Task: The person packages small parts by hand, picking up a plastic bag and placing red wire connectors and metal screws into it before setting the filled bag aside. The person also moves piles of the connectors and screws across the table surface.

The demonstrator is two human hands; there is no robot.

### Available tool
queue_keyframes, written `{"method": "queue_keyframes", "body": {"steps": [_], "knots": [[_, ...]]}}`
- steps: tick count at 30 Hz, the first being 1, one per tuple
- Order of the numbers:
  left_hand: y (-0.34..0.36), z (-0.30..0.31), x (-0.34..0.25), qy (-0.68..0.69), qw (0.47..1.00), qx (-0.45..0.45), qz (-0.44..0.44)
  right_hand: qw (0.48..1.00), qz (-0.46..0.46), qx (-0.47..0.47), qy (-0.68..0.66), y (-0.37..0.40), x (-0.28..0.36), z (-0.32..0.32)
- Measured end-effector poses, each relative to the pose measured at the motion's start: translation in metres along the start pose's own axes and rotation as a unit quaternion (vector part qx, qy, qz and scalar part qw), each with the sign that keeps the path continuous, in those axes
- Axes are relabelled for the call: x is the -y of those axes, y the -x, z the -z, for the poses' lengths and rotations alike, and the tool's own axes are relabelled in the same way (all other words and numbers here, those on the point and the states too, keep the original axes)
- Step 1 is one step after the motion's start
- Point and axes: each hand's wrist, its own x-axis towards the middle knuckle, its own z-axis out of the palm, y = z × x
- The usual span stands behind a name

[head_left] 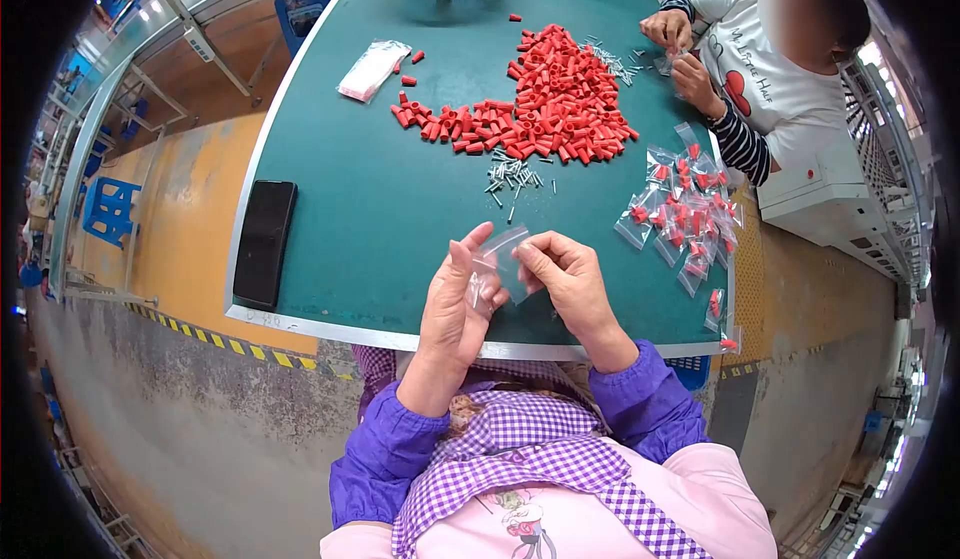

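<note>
Pinched between thumb and fingers of the right hand (572, 274), a clear bag (513, 262) is positioned above the bench (335, 174), at the middle of its near edge. Left hand (450, 309): palm turned up, fingers partly curled against clear plastic; whether it grips cannot be determined. Small metal parts (512, 173) lie beyond the bag, beside piled red caps (560, 99). Filled bags (682, 221) lie along the right edge; a black phone (265, 244) occupies the near left corner.

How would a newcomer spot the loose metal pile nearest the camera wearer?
On the green table, find the big heap of red tubes. At its near edge lies the small silvery pile; the other silvery pile sits at the heap's far right side.
</note>
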Motion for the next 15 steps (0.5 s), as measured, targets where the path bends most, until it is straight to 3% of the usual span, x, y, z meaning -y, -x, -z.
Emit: {"method": "queue_keyframes", "body": {"steps": [2, 4, 7, 10, 15], "knots": [[-0.001, -0.001, 0.000, 0.028, 0.999, 0.035, 0.023, 1.000, -0.006, 0.020, -0.003, -0.001, -0.001, -0.002], [-0.003, -0.003, 0.003, -0.194, 0.979, -0.056, -0.002, 0.999, -0.005, 0.040, 0.009, -0.001, 0.001, -0.006], [-0.007, -0.001, 0.006, -0.119, 0.992, -0.044, -0.018, 0.998, -0.018, 0.053, 0.022, -0.004, 0.006, -0.002], [-0.005, -0.001, -0.001, -0.118, 0.992, -0.019, 0.028, 0.993, -0.032, 0.078, 0.077, -0.011, 0.011, 0.006], [-0.011, 0.000, 0.000, -0.126, 0.991, -0.038, 0.026, 0.977, -0.024, 0.120, 0.174, -0.024, 0.018, 0.011]]}}
